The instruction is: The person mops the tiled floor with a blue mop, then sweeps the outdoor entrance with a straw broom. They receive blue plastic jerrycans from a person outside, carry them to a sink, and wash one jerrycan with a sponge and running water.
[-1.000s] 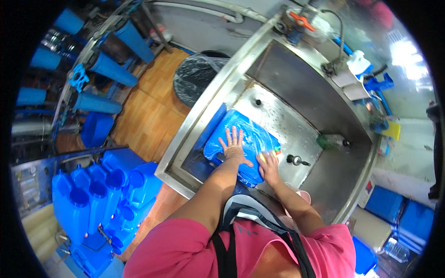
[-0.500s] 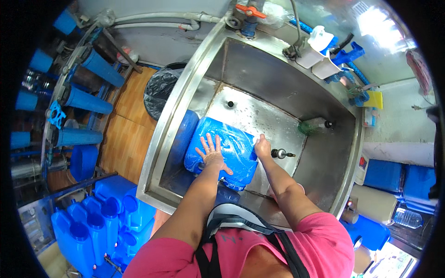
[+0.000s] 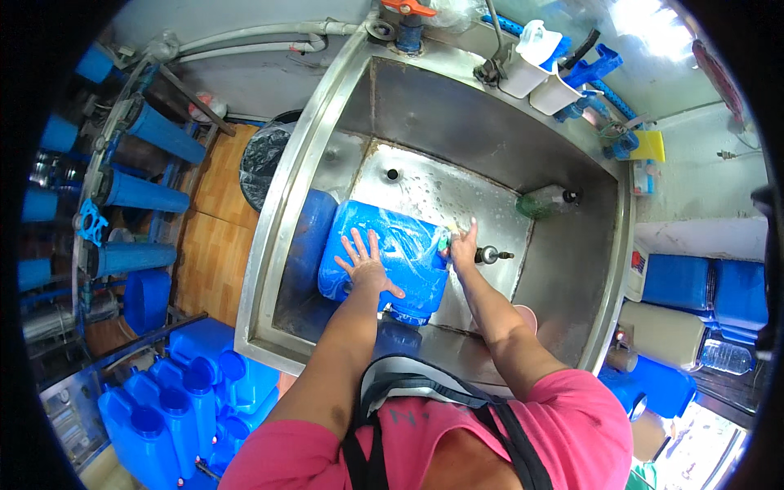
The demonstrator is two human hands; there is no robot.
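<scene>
A blue plastic jug (image 3: 416, 265), streaked with white suds, lies on its side in a steel sink (image 3: 278, 208). My left hand (image 3: 365, 268) rests on its upper face, fingers spread flat. My right hand (image 3: 464, 247) is at the jug's right end, gripping a small sponge (image 3: 445, 242) with green and pale parts; most of it is hidden. One of its fingers points away from the grip. Against the sink's left wall, another blue container (image 3: 317, 227) lies partly behind the jug. A metal spout fitting (image 3: 493, 255) stands just right of my right hand.
A green bottle (image 3: 547, 202) lies by the sink's right wall, and a pink bowl (image 3: 527, 317) is partly behind my right forearm. White holders (image 3: 527, 73) hang over the back rim. Several blue jugs (image 3: 155, 425) stand on the lower left, beside a lined black bin (image 3: 265, 163).
My right hand has shifted slightly at the jug's end, and the green side of the sponge now shows. My left hand stays flat on the jug. The whole view has shifted a little.
</scene>
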